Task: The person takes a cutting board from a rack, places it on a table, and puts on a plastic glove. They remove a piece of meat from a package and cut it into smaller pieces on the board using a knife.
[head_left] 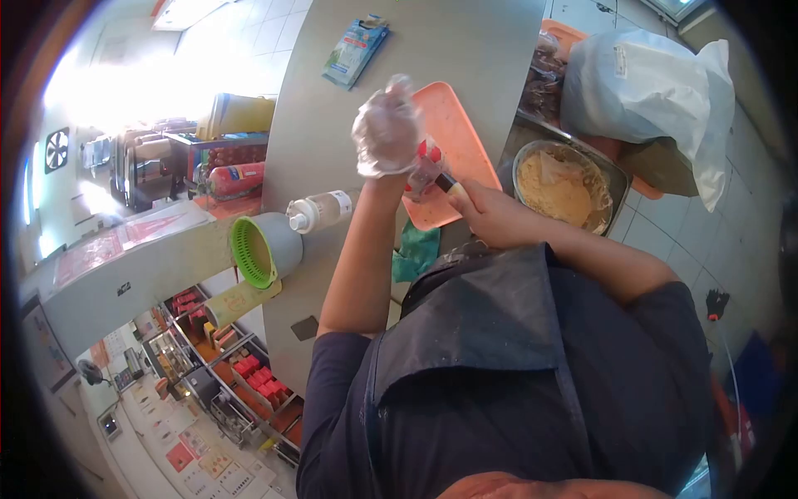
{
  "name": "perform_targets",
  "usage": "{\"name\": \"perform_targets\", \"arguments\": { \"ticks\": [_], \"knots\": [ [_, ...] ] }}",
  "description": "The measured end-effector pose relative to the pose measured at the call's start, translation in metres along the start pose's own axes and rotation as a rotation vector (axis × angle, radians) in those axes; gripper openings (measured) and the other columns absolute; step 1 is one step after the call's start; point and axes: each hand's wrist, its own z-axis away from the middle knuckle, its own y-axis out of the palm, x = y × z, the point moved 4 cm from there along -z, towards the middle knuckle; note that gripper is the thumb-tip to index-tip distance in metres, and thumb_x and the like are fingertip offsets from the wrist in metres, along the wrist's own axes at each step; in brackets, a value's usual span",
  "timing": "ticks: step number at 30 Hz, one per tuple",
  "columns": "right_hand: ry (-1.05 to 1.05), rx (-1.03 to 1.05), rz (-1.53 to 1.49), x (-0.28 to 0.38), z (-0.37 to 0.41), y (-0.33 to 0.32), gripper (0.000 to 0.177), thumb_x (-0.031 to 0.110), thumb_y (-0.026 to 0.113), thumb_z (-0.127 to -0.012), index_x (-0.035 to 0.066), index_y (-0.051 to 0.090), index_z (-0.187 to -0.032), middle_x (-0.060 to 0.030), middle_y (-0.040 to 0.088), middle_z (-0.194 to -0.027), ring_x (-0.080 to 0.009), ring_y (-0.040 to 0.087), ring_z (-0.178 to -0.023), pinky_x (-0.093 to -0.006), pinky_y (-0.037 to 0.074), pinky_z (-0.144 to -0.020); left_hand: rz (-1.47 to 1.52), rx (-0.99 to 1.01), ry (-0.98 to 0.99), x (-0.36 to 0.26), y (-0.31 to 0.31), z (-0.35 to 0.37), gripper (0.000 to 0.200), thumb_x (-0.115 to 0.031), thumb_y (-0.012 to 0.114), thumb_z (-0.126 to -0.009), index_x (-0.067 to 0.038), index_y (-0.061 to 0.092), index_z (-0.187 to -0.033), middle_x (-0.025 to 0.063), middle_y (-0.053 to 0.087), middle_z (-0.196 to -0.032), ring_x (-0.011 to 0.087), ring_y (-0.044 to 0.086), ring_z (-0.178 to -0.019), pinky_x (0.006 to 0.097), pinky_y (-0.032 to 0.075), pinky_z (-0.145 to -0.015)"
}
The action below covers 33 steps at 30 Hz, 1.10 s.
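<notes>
My left hand, in a clear plastic glove, is raised over the left edge of an orange tray. It is blurred, so its fingers do not show clearly. My bare right hand is closed around a tool with a black and pale handle. The tool's far end is hard to make out. Beside the tool, over the tray, is a clear plastic piece with red marks. A green cloth lies below the tray, close to my apron.
A bowl of pale crumbly mixture stands at right, near a large white bag. A blue packet lies at the table's far end. At left are a clear bottle and a tipped container with a green rim.
</notes>
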Motion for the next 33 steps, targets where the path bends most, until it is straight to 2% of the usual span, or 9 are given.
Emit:
{"name": "perform_targets", "arguments": {
  "ticks": [3,12,15,17,21,23,25,28,33],
  "knots": [
    [-0.222,-0.181,0.046,-0.023,-0.011,-0.025,0.049,0.04,0.046,-0.105,0.001,0.045,-0.134,-0.0201,0.063,-0.09,-0.0306,0.064,-0.083,-0.0447,0.049,-0.074,0.391,-0.002,-0.381,0.033,-0.021,0.012,0.044,-0.04,0.05,-0.103,-0.002,0.063,-0.083,0.0112,0.055,-0.062,0.0226,0.055,-0.059,0.0404,0.045,-0.057],
    [-0.01,-0.313,0.663,-0.074,-0.041,-0.088,0.028,0.03,0.055,-0.098,0.01,0.054,-0.117,-0.0191,0.067,-0.086,-0.0432,0.064,-0.082,-0.0507,0.048,-0.07,1.186,-0.145,-1.01,0.108,-0.007,0.084,0.043,-0.047,0.054,-0.101,-0.005,0.062,-0.096,-0.002,0.055,-0.078,0.0121,0.055,-0.07,0.0304,0.051,-0.064],
    [-0.094,-0.318,0.743,-0.094,-0.054,-0.074,0.029,0.028,0.059,-0.094,0.011,0.054,-0.117,-0.0164,0.068,-0.097,-0.0402,0.066,-0.086,-0.0508,0.049,-0.071,1.251,-0.114,-1.092,0.128,-0.009,0.095,0.046,-0.047,0.054,-0.1,-0.002,0.064,-0.106,0.0009,0.057,-0.077,0.016,0.059,-0.074,0.0322,0.053,-0.072],
    [-0.172,-0.357,0.731,-0.1,-0.057,-0.067,0.031,0.028,0.062,-0.092,0.012,0.054,-0.117,-0.0142,0.067,-0.106,-0.0386,0.066,-0.089,-0.05,0.051,-0.072,0.812,0.032,-0.688,0.143,-0.005,0.094,0.043,-0.049,0.056,-0.099,-0.006,0.063,-0.093,0.0006,0.056,-0.072,0.0134,0.057,-0.068,0.0307,0.05,-0.063],
    [-0.098,-0.345,0.691,-0.107,-0.068,-0.062,0.034,0.028,0.065,-0.09,0.013,0.054,-0.119,-0.0124,0.065,-0.115,-0.0385,0.066,-0.093,-0.0488,0.052,-0.076,0.365,0.311,-0.655,0.135,0.019,0.102,0.058,-0.054,0.06,-0.094,-0.002,0.066,-0.117,0.0091,0.066,-0.08,0.0189,0.064,-0.074,0.0329,0.052,-0.075],
    [-0.064,-0.334,0.635,-0.103,-0.068,-0.061,0.034,0.03,0.064,-0.091,0.014,0.053,-0.12,-0.0134,0.065,-0.112,-0.0383,0.066,-0.094,-0.0488,0.051,-0.078,0.298,0.398,-0.446,0.139,0.023,0.096,0.053,-0.055,0.056,-0.097,-0.003,0.067,-0.106,0.007,0.066,-0.08,0.0169,0.062,-0.07,0.0333,0.049,-0.062],
    [-0.034,-0.319,0.542,-0.098,-0.068,-0.061,0.034,0.031,0.065,-0.091,0.013,0.054,-0.118,-0.014,0.066,-0.108,-0.0382,0.066,-0.092,-0.0476,0.05,-0.078,0.428,0.438,-0.537,0.151,0.026,0.101,0.054,-0.057,0.055,-0.097,-0.004,0.068,-0.1,0.0056,0.066,-0.079,0.0158,0.062,-0.068,0.0339,0.048,-0.055],
    [0.023,-0.285,0.438,-0.093,-0.067,-0.064,0.035,0.033,0.067,-0.091,0.011,0.056,-0.116,-0.015,0.067,-0.099,-0.037,0.066,-0.088,-0.0449,0.049,-0.076,0.876,0.274,-1.15,0.166,0.03,0.109,0.05,-0.063,0.061,-0.09,-0.013,0.068,-0.09,0.001,0.061,-0.068,0.0134,0.059,-0.061,0.0336,0.044,-0.049],
    [-0.005,-0.266,0.337,-0.096,-0.067,-0.07,0.035,0.032,0.068,-0.092,0.008,0.059,-0.115,-0.0152,0.066,-0.086,-0.0332,0.064,-0.081,-0.0414,0.047,-0.072,1.204,0.219,-1.342,0.185,0.068,0.166,0.03,-0.049,0.061,-0.093,-0.021,0.065,-0.083,-0.0038,0.059,-0.068,0.0126,0.056,-0.057,0.0344,0.05,-0.053]
  ]
}}
